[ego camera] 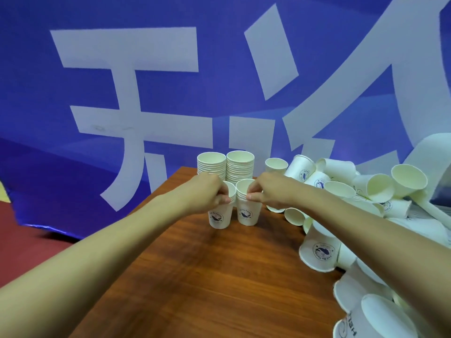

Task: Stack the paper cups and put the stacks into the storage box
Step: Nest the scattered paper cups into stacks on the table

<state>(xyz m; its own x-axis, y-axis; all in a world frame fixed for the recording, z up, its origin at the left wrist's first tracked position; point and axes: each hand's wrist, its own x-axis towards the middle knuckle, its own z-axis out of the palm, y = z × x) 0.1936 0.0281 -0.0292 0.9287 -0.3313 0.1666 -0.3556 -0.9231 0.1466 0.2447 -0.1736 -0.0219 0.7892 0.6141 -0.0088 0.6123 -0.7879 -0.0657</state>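
Pinching rims, the left hand (207, 192) holds the left stack (219, 218), the right hand (271, 191) the right stack (247, 214). The banner (122, 93) reads 无.

two short upright cup stacks (233, 211) side by side – loose cups (353, 191) heaped right.

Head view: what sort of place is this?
Probably an event or promo setup, not a home kitchen. A big blue banner with white characters spreads behind a wooden table; a heap of logo-printed paper cups lies at its right, two tall stacks at the far edge.
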